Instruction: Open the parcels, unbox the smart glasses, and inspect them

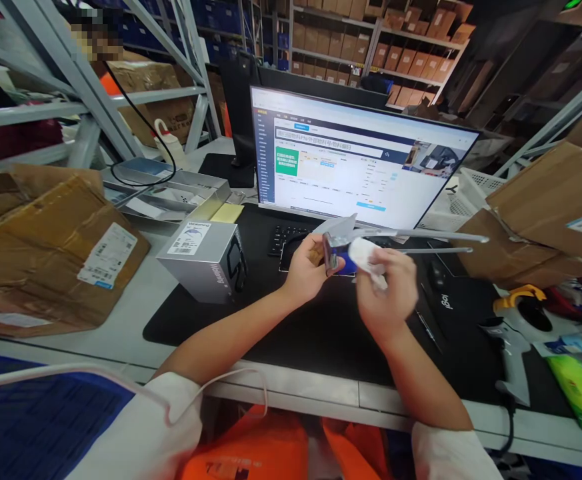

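Grey, thin glasses (391,233), or what look like glasses, are held up in front of the screen (351,160), over a black desk mat (281,340). Their front end is pinched by the left hand (307,268), and their long arms are left sticking out to the right. A soft white wad (363,253) is pinched by the right hand (391,287), close to the glasses; whether they are touched by it cannot be told. The glasses could be dropped if the pinch were loosened. A thin arm could be bent if it were pushed too hard, or if it were bumped on the screen. The front could be smudged by bare fingers.

"Wakening" seems to be printed on the silver box (201,267), beside a picture of glasses. "logi" can be read near the mouse (437,273). "PN" is shown on the screen among Chinese words. Small print on the brown carton's label (108,255) cannot be read.
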The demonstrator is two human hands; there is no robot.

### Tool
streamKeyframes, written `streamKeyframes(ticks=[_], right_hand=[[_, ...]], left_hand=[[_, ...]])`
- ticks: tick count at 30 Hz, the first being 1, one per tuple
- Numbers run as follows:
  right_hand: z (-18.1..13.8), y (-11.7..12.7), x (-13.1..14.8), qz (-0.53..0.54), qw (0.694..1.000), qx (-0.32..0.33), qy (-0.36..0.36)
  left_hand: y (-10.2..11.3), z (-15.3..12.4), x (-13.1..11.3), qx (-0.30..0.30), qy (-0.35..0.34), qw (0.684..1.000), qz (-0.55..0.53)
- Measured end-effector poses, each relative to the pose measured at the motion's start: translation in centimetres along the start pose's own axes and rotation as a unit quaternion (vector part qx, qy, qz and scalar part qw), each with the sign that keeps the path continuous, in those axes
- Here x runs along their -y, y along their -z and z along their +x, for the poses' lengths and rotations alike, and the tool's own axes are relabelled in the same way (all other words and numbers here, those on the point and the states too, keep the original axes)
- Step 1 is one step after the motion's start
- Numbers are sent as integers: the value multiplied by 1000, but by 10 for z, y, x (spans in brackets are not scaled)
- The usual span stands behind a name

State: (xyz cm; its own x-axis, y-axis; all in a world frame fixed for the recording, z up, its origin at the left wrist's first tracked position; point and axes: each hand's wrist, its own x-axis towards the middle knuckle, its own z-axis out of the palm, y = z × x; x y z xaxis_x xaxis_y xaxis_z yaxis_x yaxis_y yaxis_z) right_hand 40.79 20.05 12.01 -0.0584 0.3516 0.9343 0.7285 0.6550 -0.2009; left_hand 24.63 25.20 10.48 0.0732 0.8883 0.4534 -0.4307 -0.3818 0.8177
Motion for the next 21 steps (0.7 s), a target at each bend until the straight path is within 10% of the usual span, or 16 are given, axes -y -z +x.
streamKeyframes(ticks=[10, 21], right_hand=[[4, -15, 3, -32, 959, 280, 20], [6, -22, -3, -134, 938, 320, 23]], left_hand=[[8, 9, -5, -40, -28, 999, -11], [19, 19, -4, -79, 1, 997, 12]])
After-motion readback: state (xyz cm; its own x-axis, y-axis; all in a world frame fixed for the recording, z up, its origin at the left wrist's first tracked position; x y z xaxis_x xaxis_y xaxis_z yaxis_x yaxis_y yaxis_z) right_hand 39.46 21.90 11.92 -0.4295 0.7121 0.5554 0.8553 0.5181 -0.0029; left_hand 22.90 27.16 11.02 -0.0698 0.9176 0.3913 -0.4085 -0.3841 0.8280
